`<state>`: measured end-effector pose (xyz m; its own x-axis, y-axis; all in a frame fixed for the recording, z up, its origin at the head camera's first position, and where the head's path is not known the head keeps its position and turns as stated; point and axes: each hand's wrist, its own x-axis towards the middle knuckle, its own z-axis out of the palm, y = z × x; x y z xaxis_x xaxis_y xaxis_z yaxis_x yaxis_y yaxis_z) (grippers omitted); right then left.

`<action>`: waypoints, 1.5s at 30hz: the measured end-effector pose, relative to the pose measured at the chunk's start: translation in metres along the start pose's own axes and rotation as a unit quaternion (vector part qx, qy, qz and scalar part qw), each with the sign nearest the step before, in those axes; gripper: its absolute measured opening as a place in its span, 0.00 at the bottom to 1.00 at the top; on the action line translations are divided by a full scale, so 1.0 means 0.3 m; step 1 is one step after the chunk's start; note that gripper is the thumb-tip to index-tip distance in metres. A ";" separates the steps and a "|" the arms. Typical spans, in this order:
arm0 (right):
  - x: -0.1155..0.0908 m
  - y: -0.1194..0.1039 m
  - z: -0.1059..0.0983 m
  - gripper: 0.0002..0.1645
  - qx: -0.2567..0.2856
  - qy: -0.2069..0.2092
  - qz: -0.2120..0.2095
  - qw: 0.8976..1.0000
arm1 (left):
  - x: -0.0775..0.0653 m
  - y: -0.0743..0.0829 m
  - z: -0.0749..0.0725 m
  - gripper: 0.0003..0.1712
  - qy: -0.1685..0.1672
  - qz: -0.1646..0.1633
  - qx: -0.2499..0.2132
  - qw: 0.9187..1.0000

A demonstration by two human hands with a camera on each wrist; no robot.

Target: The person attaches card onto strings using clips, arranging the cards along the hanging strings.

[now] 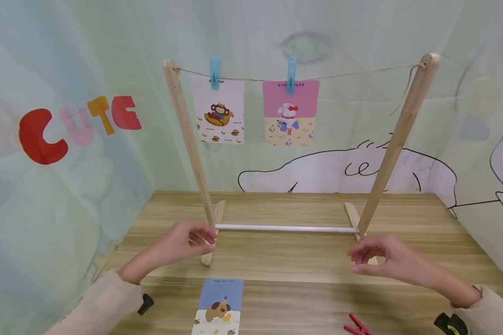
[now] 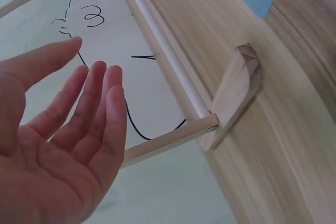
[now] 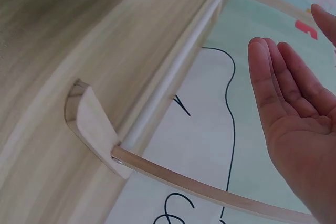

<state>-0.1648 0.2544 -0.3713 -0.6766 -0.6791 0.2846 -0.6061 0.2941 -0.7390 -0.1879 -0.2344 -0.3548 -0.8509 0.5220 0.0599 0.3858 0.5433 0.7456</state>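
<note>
Hands point(image 1: 188, 239) point(image 1: 385, 256) relaxed, thumbs apart from fingers, nothing held, near wooden rack point(image 1: 191, 149); rack's right foot point(image 1: 352, 215) partly hidden. Dog card point(image 1: 219, 304) on counter point(image 1: 293, 260), cut off below, like red clothespin point(image 1: 359, 324).

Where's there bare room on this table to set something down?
Bare tabletop lies between the dog card and red clothespin, and behind the white rod up to the backdrop. It's crowded around the wooden feet, where the left hand and right hand hover.
</note>
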 end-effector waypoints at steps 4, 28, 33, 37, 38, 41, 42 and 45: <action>-0.007 0.018 0.024 0.13 0.011 -0.010 -0.010 1.000 | -0.013 -0.020 0.011 0.15 -0.008 -0.014 0.000 1.000; -0.081 0.108 0.133 0.14 -0.048 -0.043 -0.043 0.997 | -0.068 -0.104 0.074 0.22 -0.049 -0.115 0.012 0.992; -0.101 0.108 0.147 0.14 -0.064 -0.061 -0.024 0.996 | -0.081 -0.124 0.099 0.24 -0.051 -0.125 0.017 0.991; -0.109 0.116 0.159 0.14 -0.070 -0.066 -0.028 0.995 | -0.087 -0.132 0.113 0.24 -0.053 -0.128 0.019 0.990; -0.110 0.118 0.162 0.14 -0.070 -0.065 -0.030 0.995 | -0.088 -0.133 0.115 0.24 -0.054 -0.128 0.020 0.990; -0.113 0.123 0.172 0.14 -0.069 -0.067 -0.032 0.995 | -0.089 -0.134 0.121 0.24 -0.054 -0.133 0.025 0.989; -0.114 0.124 0.175 0.14 -0.068 -0.068 -0.032 0.995 | -0.089 -0.135 0.123 0.24 -0.054 -0.132 0.028 0.989; -0.116 0.127 0.182 0.14 -0.064 -0.074 -0.028 0.995 | -0.090 -0.139 0.128 0.25 -0.054 -0.126 0.035 0.990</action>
<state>-0.1414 0.2526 -0.4428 -0.5768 -0.7858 0.2231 -0.6955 0.3292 -0.6387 -0.1673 -0.2459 -0.4130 -0.8815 0.4299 -0.1956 0.1943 0.7075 0.6795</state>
